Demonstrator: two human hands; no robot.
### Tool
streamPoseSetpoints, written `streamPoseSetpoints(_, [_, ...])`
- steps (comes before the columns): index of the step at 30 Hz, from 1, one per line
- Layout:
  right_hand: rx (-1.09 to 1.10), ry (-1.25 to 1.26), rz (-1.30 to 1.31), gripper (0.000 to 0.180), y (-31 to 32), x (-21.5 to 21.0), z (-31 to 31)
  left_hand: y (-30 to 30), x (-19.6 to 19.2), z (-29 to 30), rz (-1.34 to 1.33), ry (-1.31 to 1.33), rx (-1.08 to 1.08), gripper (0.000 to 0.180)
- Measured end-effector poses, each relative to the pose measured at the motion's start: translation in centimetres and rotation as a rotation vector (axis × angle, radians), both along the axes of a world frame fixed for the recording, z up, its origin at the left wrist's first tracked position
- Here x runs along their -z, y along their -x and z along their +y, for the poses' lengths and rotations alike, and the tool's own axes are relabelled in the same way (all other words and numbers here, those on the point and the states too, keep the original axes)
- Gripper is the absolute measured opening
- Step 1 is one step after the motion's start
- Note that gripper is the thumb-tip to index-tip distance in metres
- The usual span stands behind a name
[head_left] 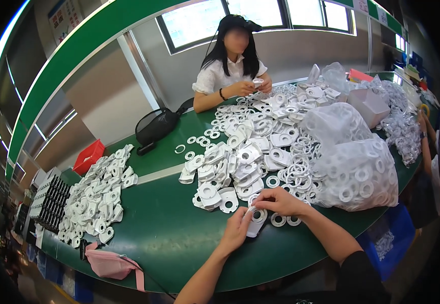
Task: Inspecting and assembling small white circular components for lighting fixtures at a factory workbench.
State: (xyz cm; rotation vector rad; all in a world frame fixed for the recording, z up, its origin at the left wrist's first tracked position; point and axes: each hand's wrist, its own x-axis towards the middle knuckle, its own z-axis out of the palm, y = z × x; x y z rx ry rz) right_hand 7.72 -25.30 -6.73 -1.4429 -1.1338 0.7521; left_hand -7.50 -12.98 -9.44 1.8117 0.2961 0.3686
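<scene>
Near the table's front edge, my left hand [236, 231] grips a white plastic part [254, 231] with a rounded end and a round opening. A white ring [259, 215] sits over that opening. My right hand [280, 201] is closed, thumb and fingers pinching the ring's far edge; its fingertips partly cover it. Just beyond my hands spreads a big heap of similar white plastic parts [248, 154]. Loose white rings [278, 219] lie beside my right wrist, and more are piled to the right of the heap.
Across the green table [174, 223], a co-worker [235, 66] handles a white part. Clear bags of rings [359, 175] stand at right. At left are another heap of white parts [96, 197], a red bin [89, 157], stacked black trays [50, 202] and a pink pouch [109, 263]. A black bag [156, 126] lies farther back.
</scene>
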Motion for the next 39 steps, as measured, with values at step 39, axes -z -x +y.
streamPoseSetpoints(39, [0.052, -0.163, -0.289, 0.019, 0.8, 1.1, 0.6, -0.2, -1.1, -0.8, -0.1, -0.185, -0.163, 0.019])
